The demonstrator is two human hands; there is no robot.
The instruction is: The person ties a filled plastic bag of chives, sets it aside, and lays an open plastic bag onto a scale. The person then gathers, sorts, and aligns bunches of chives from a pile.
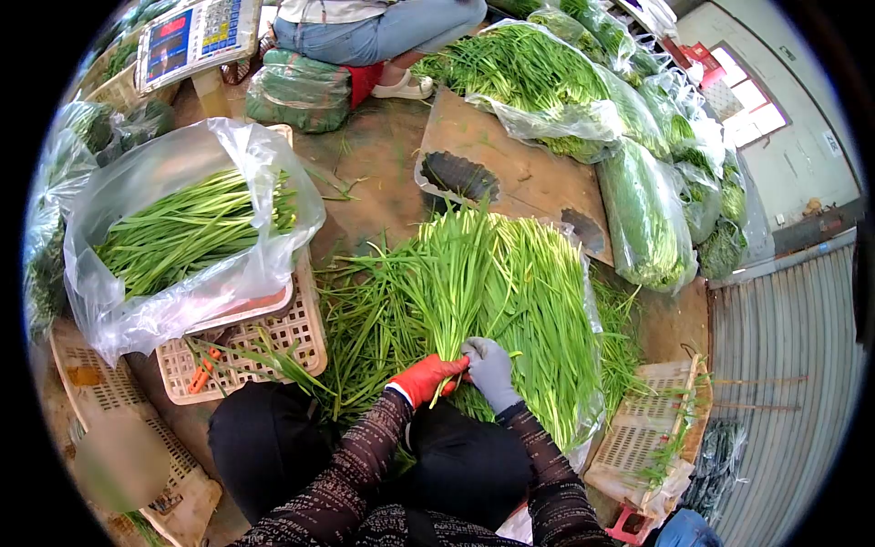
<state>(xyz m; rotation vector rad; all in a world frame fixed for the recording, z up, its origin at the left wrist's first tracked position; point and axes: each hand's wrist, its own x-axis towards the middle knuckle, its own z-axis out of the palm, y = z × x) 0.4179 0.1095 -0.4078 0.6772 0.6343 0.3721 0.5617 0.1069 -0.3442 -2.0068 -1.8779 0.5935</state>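
My left hand [427, 377], in a red glove, is closed around the lower stems of a bunch of garlic chives [449, 283]. The leaves fan upward, away from me. At the right side of the stem ends is my right hand [492, 372] in a grey glove, its fingers bent in against them; its fingertips are partly hidden. Under and beside the bunch, a thick layer of garlic chives [547, 319] lies on clear plastic. Looser green leaves [365, 337] are heaped to the left.
A plastic bag of chives [196, 223] stands on a crate [305, 314] at left, with an orange-handled tool [204, 372] nearby. Filled bags [643, 219] line the right. Behind are a scale [196, 44] and a seated person [365, 32]. Another crate [643, 424] sits at right.
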